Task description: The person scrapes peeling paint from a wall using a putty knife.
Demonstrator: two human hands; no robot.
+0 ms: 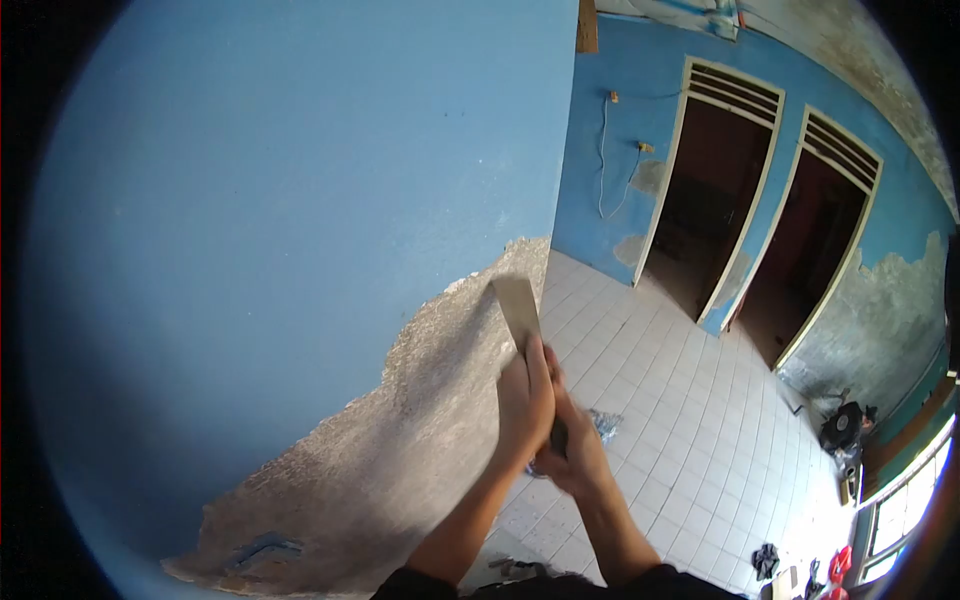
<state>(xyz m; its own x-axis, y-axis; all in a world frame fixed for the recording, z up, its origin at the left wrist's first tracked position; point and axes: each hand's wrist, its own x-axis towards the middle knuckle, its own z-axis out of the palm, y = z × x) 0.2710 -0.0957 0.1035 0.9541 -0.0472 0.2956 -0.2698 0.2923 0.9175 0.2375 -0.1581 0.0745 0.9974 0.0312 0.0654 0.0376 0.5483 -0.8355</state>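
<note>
A scraper (516, 306) with a flat, wide metal blade is raised in front of the wall, its blade end close to the upper edge of a bare plaster patch (440, 400). My left hand (528, 405) is closed around the scraper just below the blade, fingers pointing up along it. Lower and to the right, my right hand (574, 448) wraps the dark handle, most of which the hands hide. Blue paint (300, 250) covers the wall above the ragged plaster edge. I cannot tell whether the blade touches the wall.
To the right of the wall's corner runs a white tiled floor (660, 400). Two doorways (705, 190) open in the far blue wall, where a loose cable (602, 150) hangs. A black fan-like object (843, 428) and red bags (840, 565) lie at the right.
</note>
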